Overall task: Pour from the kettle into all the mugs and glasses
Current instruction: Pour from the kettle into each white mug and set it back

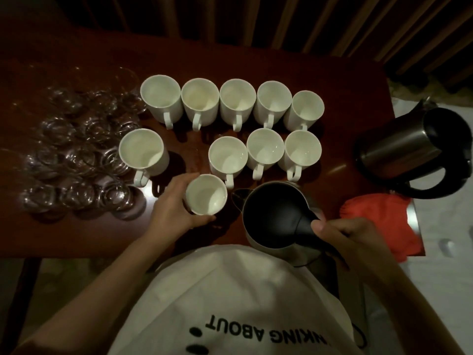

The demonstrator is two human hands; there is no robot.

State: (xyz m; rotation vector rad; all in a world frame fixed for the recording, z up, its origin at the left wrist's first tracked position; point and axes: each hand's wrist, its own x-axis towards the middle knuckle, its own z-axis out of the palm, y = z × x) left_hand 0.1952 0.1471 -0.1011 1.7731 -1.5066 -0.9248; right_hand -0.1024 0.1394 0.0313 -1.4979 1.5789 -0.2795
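My right hand [345, 235] grips the black handle of a steel kettle [271, 216] with its lid open, held near the table's front edge with the spout pointing left. Just left of the spout, my left hand [174, 206] holds a white mug [206, 194] by its side. Several more white mugs stand in two rows behind it, such as the back-left mug [160, 96] and the front-right mug [302, 147]. Several clear glasses [76, 155] are clustered on the left part of the table.
A second steel kettle [419, 149] with an open lid stands at the table's right edge. An orange-red cloth [381, 221] lies at the front right corner. The dark wooden table [340, 80] backs onto a slatted wall.
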